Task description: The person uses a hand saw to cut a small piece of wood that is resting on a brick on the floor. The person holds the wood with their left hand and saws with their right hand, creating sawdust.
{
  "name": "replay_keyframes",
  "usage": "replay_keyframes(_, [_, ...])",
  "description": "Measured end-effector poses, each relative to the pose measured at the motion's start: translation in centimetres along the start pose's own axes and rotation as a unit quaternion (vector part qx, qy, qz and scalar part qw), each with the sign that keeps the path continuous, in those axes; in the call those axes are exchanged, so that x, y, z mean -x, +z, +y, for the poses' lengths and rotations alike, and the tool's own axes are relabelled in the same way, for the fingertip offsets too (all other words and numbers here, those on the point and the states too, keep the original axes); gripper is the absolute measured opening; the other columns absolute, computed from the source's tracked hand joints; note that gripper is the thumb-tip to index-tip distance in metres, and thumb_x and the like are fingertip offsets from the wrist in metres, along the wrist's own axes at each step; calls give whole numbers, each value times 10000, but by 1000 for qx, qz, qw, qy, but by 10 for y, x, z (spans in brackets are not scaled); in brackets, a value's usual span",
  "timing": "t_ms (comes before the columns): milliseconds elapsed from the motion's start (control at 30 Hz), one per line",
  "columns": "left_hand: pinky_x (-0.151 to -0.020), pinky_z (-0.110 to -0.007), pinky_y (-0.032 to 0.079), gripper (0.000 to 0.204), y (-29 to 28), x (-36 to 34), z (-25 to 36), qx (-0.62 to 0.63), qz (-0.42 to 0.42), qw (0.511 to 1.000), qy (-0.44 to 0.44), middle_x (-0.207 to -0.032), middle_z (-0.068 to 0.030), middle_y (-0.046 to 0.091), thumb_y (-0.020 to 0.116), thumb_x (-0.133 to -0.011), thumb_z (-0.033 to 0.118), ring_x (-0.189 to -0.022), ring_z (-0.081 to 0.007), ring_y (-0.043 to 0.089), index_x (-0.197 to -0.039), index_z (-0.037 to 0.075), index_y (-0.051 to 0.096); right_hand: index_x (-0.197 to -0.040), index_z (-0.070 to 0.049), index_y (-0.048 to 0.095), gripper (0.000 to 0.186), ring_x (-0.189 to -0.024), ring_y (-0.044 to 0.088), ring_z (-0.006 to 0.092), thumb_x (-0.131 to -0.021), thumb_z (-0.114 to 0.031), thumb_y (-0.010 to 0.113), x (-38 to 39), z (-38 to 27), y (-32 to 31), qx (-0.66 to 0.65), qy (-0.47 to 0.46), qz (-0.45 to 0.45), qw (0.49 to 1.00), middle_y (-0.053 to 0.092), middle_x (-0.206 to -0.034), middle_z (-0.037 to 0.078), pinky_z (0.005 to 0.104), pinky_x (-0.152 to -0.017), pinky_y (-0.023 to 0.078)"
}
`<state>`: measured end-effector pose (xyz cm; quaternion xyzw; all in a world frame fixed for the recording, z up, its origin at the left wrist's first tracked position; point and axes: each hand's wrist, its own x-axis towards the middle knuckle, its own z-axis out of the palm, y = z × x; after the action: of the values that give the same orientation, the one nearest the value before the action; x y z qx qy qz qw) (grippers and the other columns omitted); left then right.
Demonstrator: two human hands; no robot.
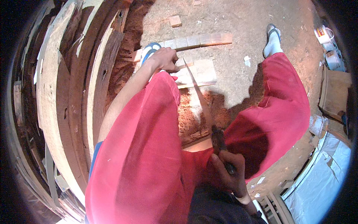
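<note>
My right hand (pixel 228 171) is closed around the dark handle of a handsaw (pixel 199 93), whose long blade points away from me, its tip at a small wooden block (pixel 186 61). My left hand (pixel 166 59) has its fingers curled and pressed down on the wood beside the blade tip, on a pale board (pixel 201 72) lying on the ground between my feet. My left foot in a sandal (pixel 149 50) is behind that hand. A row of small cut blocks (pixel 205 39) lies just beyond the board.
Stacked rough planks (pixel 63 93) line the left side. A loose block (pixel 175 21) lies farther forward. At the right are white buckets (pixel 325 37), cardboard (pixel 333 91) and a pale plastic sheet (pixel 313 179). My right leg (pixel 279 97) is stretched out to the right, over sawdust-strewn ground.
</note>
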<state>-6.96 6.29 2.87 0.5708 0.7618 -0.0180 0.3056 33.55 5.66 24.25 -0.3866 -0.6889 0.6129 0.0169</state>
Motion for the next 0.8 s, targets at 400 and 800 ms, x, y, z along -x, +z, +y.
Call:
replay_keyframes(400, [-895,-452,566,512,3,-8,-1,-8,-23,999,-26,-953,-219,756,784,-697,503,-967,-400,720,-912,38,787,-701,-32,513,336,-551,330,43,-977,-86,697,-13,-1,9,-4,61,-44,997,367,-577,-16,294,-476,272])
replay_keyframes(800, [-893,-453,558,523,-2,-15,13,-7,-26,1000,-14,-923,-257,745,779,-712,499,-951,-405,718,-936,26,798,-649,-37,489,387,-501,303,98,-968,-92,700,11,-12,-14,31,8,1,999,354,-532,41,337,-469,271])
